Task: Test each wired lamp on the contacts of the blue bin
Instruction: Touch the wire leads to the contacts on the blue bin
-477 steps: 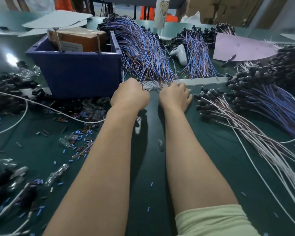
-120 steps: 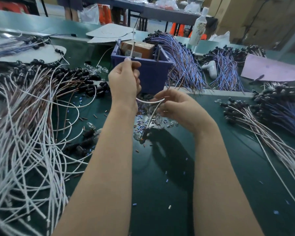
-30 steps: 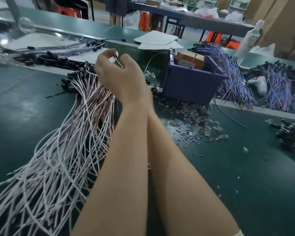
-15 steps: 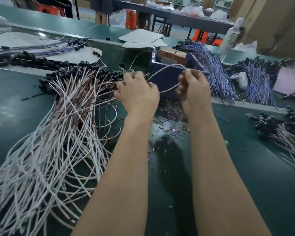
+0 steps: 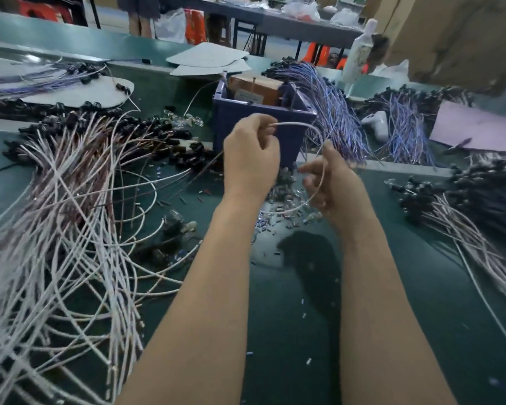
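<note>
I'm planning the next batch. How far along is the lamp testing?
Done: unclear; nothing marks the left pile or right pile as tested. In hand: one white wire held by the left hand and right hand before the blue bin, not touching its contacts. Left: this test, and likely many more lamps.

Blue bin (image 5: 254, 121) — brown box (image 5: 254, 87) inside — on a dark green table (image 5: 421, 287).
</note>
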The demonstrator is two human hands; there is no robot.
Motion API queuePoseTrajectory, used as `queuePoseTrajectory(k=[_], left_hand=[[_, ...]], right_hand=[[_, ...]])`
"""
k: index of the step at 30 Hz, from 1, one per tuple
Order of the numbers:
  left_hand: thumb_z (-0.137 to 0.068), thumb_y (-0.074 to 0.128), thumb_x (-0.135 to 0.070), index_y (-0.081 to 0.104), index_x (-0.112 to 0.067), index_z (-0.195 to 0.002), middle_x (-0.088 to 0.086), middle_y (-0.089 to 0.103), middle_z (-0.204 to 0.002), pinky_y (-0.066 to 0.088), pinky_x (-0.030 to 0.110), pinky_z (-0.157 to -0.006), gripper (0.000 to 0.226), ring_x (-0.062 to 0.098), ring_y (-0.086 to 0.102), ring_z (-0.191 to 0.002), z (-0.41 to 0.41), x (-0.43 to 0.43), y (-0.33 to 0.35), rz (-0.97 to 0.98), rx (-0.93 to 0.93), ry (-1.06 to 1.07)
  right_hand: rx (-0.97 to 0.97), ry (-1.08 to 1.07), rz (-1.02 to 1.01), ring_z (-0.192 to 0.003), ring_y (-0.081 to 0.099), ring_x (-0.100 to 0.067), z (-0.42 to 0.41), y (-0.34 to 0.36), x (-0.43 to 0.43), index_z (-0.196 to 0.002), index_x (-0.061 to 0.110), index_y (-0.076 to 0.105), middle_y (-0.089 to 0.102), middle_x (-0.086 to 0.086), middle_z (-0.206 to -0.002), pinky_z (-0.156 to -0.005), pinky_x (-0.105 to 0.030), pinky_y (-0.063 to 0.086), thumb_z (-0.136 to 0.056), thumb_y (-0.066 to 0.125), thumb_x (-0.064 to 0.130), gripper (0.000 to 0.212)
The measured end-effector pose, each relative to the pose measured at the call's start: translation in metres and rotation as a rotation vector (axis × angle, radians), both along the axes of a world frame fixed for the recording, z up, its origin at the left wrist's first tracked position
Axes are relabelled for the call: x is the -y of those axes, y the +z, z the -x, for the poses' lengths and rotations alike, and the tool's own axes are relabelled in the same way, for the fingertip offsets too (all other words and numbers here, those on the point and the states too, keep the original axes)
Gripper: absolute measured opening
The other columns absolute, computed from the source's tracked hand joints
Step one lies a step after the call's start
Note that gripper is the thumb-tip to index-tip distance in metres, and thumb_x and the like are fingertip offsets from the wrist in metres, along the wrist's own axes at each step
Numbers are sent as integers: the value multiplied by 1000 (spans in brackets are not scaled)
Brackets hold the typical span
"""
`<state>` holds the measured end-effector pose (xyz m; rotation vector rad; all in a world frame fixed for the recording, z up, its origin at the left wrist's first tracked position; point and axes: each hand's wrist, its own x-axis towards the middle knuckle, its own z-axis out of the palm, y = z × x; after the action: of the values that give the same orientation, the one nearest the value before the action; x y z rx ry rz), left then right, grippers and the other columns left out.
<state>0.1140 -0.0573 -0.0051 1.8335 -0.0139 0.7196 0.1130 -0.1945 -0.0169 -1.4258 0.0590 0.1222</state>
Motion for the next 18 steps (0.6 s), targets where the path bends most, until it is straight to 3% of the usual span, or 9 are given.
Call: queuePoseTrajectory(k=[2,5,7,9,11,13,15,18], left_hand=[[-90,43,1,68,-9,-96,-5,68,-89,49,13,-70,27,9,64,-82,2,12,-1,171,-32,-157],[-91,41,-7,71,-10,-77,4,73,-91,54,20,-71,33,17,67,-86,4,19,-4,589,-104,-413],[-93,45,-22,72,-11,-69,9,74,-93,55,25,-74,37,20,67,-86,5,18,-8,752,-138,-580],[-95,50,-24,70,-10,-71,10,74,-91,55,27,-79,33,18,69,-83,7,20,-13,754,-175,-666],[-93,54,-10,67,-7,-84,8,72,-89,56,26,-80,16,14,69,-80,7,22,-18,623,-212,-624],[-92,56,-7,65,-9,-95,5,69,-92,56,28,-80,9,14,67,-80,6,22,-23,316,-235,-453],[-92,58,-18,66,-13,-102,0,68,-95,52,28,-84,13,15,65,-88,5,21,-28,-31,-251,-294],[-95,52,-37,68,-20,-107,0,71,-99,47,33,-89,26,22,61,-99,6,20,-29,-338,-330,-220]], right_hand=[[-62,108,-148,-46,34,-9,1,-4,7,-83,11,71,64,-4,-70,-42,-19,26,-97,33,47,54],[-92,279,-277,-52,42,-8,3,-11,15,-100,10,69,68,-6,-92,-47,-19,31,-83,46,36,39],[-77,278,-316,-53,42,-7,2,-14,11,-99,13,66,66,-2,-88,-49,-18,32,-79,54,43,38],[-11,212,-312,-53,36,-6,-1,-15,4,-96,17,65,58,6,-74,-49,-17,32,-87,52,48,35],[64,68,-289,-54,37,-6,-5,-16,-2,-95,16,66,56,7,-67,-49,-16,33,-96,49,39,28],[154,-105,-193,-54,39,-5,-7,-18,-4,-91,11,66,53,3,-66,-50,-16,32,-98,50,28,24],[208,-204,-142,-48,36,-5,-8,-19,-5,-83,9,64,46,3,-59,-47,-17,29,-99,49,25,27],[189,-284,-290,-40,33,-4,-12,-18,-5,-77,8,58,45,6,-49,-41,-16,25,-99,48,26,31]])
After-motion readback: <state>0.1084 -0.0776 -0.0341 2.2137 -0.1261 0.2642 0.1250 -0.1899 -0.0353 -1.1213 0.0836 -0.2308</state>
